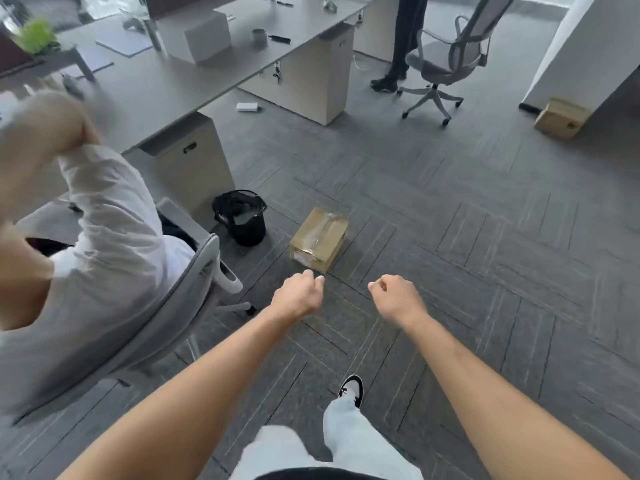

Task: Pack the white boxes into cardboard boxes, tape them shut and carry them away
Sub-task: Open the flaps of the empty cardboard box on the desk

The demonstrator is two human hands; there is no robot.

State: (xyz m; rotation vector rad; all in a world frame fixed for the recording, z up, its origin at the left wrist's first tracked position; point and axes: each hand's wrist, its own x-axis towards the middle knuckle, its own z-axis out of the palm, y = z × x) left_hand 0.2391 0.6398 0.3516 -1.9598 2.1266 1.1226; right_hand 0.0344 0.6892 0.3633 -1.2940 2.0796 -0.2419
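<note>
Two cardboard boxes [319,240] [561,117], two white boxes [207,39] [247,106], two chairs [450,60] [180,299].

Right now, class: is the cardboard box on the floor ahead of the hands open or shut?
Shut. The cardboard box has its top flaps lying flat, with a shiny strip of clear tape running along the seam.
</note>
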